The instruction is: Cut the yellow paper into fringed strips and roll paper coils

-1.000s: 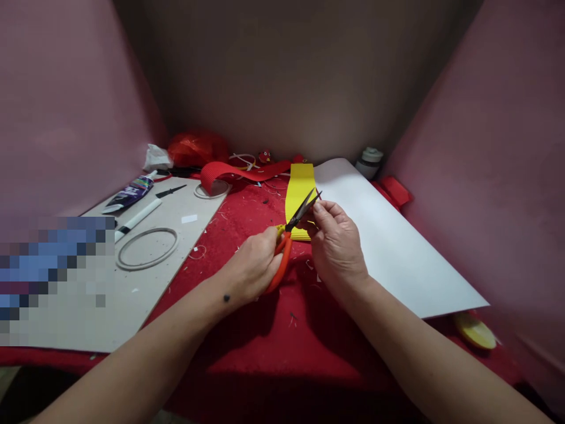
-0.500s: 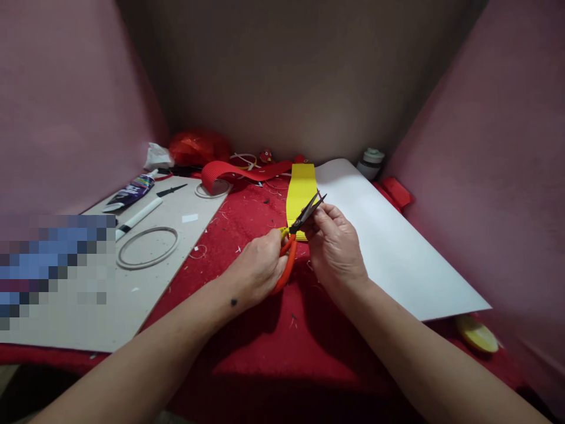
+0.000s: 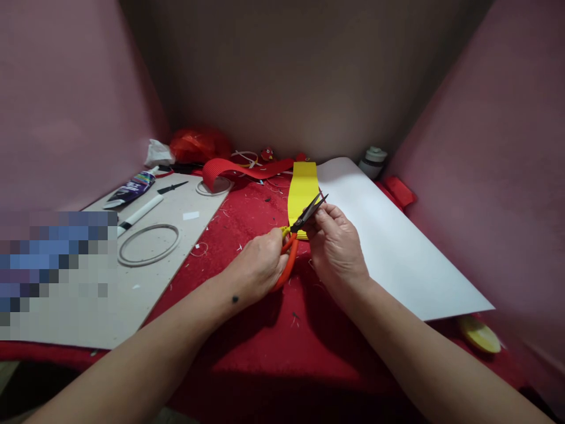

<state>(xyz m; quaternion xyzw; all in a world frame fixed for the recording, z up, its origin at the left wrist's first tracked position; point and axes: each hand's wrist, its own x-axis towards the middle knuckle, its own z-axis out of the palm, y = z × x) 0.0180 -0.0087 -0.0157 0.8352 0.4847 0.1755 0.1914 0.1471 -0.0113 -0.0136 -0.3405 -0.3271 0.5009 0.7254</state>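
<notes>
My left hand [image 3: 258, 268] is closed round the orange handles of a pair of scissors [image 3: 296, 234]. The dark blades point up and right, slightly apart. My right hand [image 3: 336, 247] pinches something small right at the blades; I cannot make out what it is. Just behind the blades lies a yellow corrugated strip [image 3: 302, 187] on the red cloth [image 3: 265, 341].
A grey board [image 3: 145, 277] at the left carries a ring [image 3: 148, 245], a white pen [image 3: 140, 212], a glue tube [image 3: 131, 188] and a small black knife [image 3: 172, 188]. A white sheet [image 3: 388, 241] lies at right. A red corrugated strip [image 3: 238, 168], a bottle [image 3: 373, 160] and a yellow disc [image 3: 479, 334] lie around.
Both hands and the scissors have drifted slightly right. The blades have closed a little.
</notes>
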